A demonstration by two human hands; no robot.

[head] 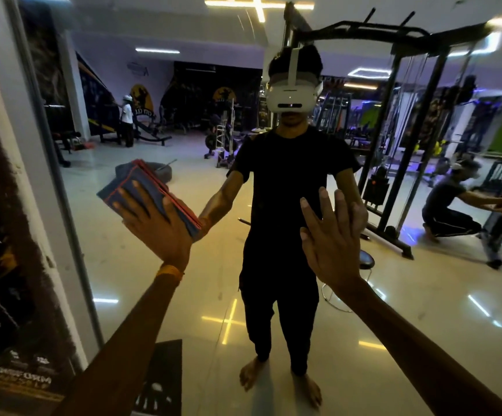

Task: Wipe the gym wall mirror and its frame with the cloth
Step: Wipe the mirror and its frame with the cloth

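**Cloth on glass, left of centre**

Left grip (153, 220) is pressing the folded cloth (141, 187) flat against the mirror (117, 250), fingers straight and spread across the fabric, not curled round it. Cloth is blue with red edging, folded in several layers, and is sitting on the glass towards the left side, near the frame (74, 235) but not touching it. Frame is showing as a grey strip running up the mirror's left edge. Orange wristband (170, 271) is sitting on my left wrist.

Right grip (331, 244) is lying flat on the glass, fingers straight and close together, meeting its own reflection. It is holding nothing. It is well apart from the cloth, to the right and slightly lower.

Mirror is showing my reflection (289, 190) standing barefoot on a glossy floor (394, 310), in dark clothes, wearing a white headset (292, 96). Black cable machine (409, 145) is standing behind and to the right in the reflection, and a crouching person (451, 205) is reaching out beside it. Another person (127, 121) is standing far back on the left among the benches. Dark poster (6, 265) is hanging on the wall just left of the frame.
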